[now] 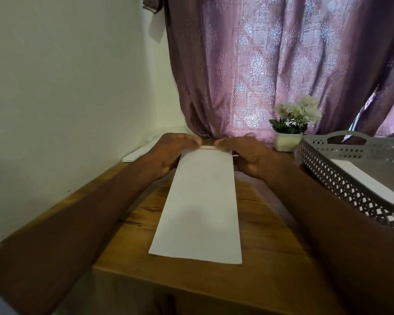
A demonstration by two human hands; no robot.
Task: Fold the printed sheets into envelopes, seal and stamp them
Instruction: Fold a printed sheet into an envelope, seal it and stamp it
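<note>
A long white envelope [200,208] lies lengthwise on the wooden table [271,235], its near end at the table's front. My left hand [172,153] and my right hand [248,155] both grip its far end, fingertips pinching the upper edge where a thin strip of paper is turned up. A small white tab sticks out to the right under my right thumb. The far edge is partly hidden by my fingers.
A grey perforated tray [350,176] holding white sheets stands at the right. A small white pot of white flowers [291,123] sits behind it, before a purple curtain [271,64]. More white paper [134,155] lies at the far left by the wall.
</note>
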